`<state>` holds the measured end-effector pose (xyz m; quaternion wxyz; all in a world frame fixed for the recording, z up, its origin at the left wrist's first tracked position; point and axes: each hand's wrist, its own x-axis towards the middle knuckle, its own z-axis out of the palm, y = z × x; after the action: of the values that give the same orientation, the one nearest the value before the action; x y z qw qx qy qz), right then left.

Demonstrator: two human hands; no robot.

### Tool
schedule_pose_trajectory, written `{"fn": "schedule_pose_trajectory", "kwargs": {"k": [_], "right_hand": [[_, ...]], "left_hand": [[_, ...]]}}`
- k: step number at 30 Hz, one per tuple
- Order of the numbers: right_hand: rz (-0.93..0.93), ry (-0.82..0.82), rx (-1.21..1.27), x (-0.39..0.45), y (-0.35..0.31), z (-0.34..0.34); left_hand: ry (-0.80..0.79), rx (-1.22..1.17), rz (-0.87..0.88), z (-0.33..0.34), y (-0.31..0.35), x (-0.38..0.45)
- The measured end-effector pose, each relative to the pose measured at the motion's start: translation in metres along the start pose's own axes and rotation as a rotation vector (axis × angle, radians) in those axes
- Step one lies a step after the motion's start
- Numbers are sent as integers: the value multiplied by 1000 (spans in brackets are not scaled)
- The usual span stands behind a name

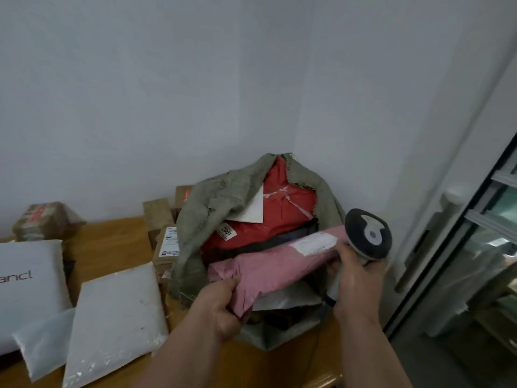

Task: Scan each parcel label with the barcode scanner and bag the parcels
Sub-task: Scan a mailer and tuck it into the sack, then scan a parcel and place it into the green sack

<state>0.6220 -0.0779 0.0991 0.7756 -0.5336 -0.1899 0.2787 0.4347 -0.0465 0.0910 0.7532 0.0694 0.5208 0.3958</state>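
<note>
The left hand (pixel 223 306) is pinching the near end of the pink parcel (pixel 274 264), which is lying across the open sack (pixel 212 203) mouth. The right hand (pixel 355 278) is gripping the barcode scanner (pixel 366 233) while steadying the labelled end. Judging from this, tipping the parcel end-first should be helping it slide beside the red parcel (pixel 268 217) without snagging.

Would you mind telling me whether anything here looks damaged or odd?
Yes: the olive sack has a torn, frayed rim near its top right, above the red parcel. Nothing else stands out.

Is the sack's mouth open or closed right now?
Open. The sack gapes wide, showing a red parcel inside, with the pink parcel held across its mouth.
</note>
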Motion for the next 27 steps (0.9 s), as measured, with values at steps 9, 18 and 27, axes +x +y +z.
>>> {"fn": "schedule_pose_trajectory", "kwargs": {"k": [9,18,27], "right_hand": [[50,-36,-94,46,27,12],[-37,-134,-249,71,52,29],[-5,-271,-326,86,76,43]], "left_hand": [[63,-38,51,26,11,32],[70,-203,392,20,20,72],[244,691,591,21,11,95]]}}
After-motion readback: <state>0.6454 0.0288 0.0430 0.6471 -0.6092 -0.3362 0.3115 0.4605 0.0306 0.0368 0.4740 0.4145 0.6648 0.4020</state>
